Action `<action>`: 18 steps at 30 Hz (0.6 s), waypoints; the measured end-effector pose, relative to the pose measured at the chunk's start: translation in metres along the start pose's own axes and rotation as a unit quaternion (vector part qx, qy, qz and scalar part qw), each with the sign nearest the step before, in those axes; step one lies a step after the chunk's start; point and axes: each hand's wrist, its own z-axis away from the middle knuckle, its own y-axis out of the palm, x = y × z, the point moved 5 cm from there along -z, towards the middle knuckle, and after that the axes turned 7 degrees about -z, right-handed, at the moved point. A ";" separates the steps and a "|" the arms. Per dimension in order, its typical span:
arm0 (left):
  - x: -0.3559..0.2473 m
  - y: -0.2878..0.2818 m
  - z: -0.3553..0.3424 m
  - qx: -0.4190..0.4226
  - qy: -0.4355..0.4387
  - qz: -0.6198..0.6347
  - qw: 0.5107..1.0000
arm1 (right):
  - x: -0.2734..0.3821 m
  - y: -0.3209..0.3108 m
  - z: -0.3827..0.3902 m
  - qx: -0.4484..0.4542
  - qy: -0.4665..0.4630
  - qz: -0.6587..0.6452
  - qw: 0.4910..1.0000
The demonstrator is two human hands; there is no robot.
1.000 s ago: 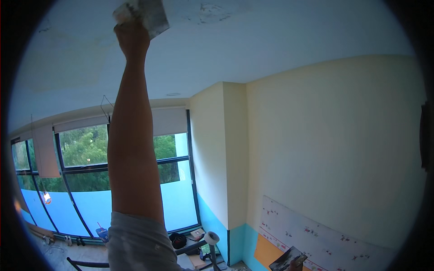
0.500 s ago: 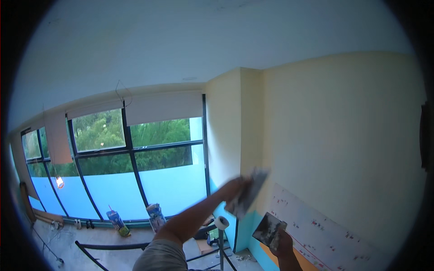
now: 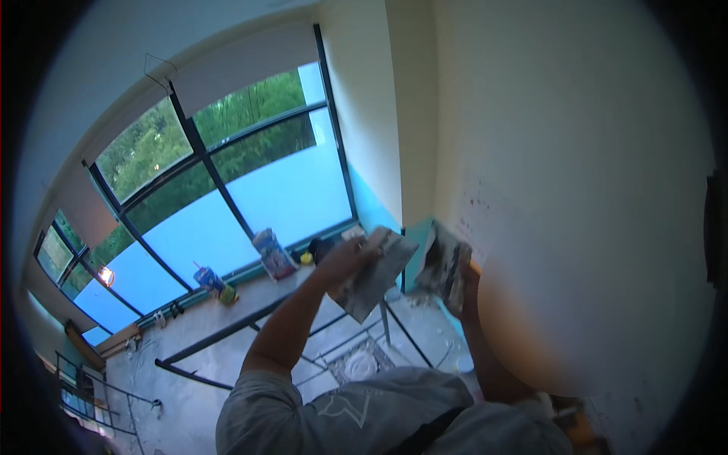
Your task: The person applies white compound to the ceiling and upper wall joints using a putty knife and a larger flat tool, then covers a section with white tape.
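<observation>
My left hand [image 3: 346, 260] is closed on a plastering trowel [image 3: 381, 274], a wide rectangular plate smeared with grey-white filler. My right hand [image 3: 469, 292] grips a second trowel [image 3: 437, 262], darker and blotched with filler, by its back edge. The two blades are side by side in front of my chest, close to each other. Whether they touch I cannot tell. The pale wall [image 3: 576, 174] rises to the right of my right hand, and the cream corner column [image 3: 413, 114] stands beyond both tools.
Below me are dark metal frame bars [image 3: 220, 341] and a filler-smeared board [image 3: 360, 364]. A blue bag [image 3: 214, 284] and a larger bag [image 3: 273, 254] stand by the window [image 3: 292, 189]. A lit bulb [image 3: 106, 275] hangs at the left.
My view has tilted down, showing more floor and my shirt. The left trowel has come down and toward the right one, which is now raised beside it.
</observation>
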 end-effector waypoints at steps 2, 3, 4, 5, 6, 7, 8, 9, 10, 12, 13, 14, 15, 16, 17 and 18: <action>0.016 -0.015 0.005 -0.085 -0.039 0.049 0.994 | 0.007 0.026 -0.007 0.022 0.004 0.010 1.000; 0.024 -0.015 0.008 -0.107 -0.052 0.071 0.990 | 0.009 0.026 -0.008 0.026 -0.006 0.028 0.999; 0.024 -0.015 0.008 -0.125 -0.061 0.093 0.986 | 0.008 0.021 -0.008 0.021 -0.008 0.026 0.999; 0.022 -0.018 0.014 -0.182 -0.023 0.167 0.969 | 0.010 0.011 -0.009 -0.027 -0.036 0.038 0.998; 0.019 -0.021 0.022 -0.237 0.015 0.239 0.941 | 0.013 0.003 -0.010 -0.072 -0.065 0.050 0.994; 0.008 -0.021 0.032 -0.234 0.016 0.239 0.942 | 0.013 0.000 -0.012 -0.075 -0.068 0.050 0.994; -0.010 -0.025 0.050 -0.254 0.023 0.169 0.952 | 0.018 -0.004 -0.012 -0.118 -0.138 0.061 0.982; -0.019 -0.024 0.063 -0.273 0.031 0.100 0.956 | 0.021 -0.005 -0.012 -0.160 -0.206 0.073 0.963; -0.010 -0.019 0.072 -0.376 0.290 -0.012 0.880 | 0.014 0.012 -0.015 -0.150 -0.199 0.070 0.966; -0.032 -0.018 0.080 -0.400 0.349 -0.086 0.843 | 0.022 0.032 -0.009 -0.239 -0.271 0.159 0.919; -0.046 -0.012 0.089 -0.422 0.404 -0.162 0.795 | 0.022 0.032 -0.010 -0.233 -0.272 0.158 0.920; -0.047 -0.006 0.086 -0.421 0.415 -0.164 0.790 | 0.023 0.035 -0.011 -0.215 -0.297 0.198 0.909; -0.051 -0.004 0.085 -0.426 0.416 -0.166 0.786 | 0.025 0.037 -0.010 -0.196 -0.323 0.237 0.895; -0.055 -0.007 0.079 -0.419 0.417 -0.181 0.786 | 0.023 0.041 -0.015 -0.189 -0.323 0.235 0.897; -0.058 -0.010 0.075 -0.413 0.418 -0.197 0.785 | 0.022 0.051 -0.018 -0.171 -0.313 0.331 0.874; -0.056 -0.012 0.068 -0.420 0.418 -0.203 0.780 | 0.018 0.060 -0.020 -0.151 -0.302 0.424 0.840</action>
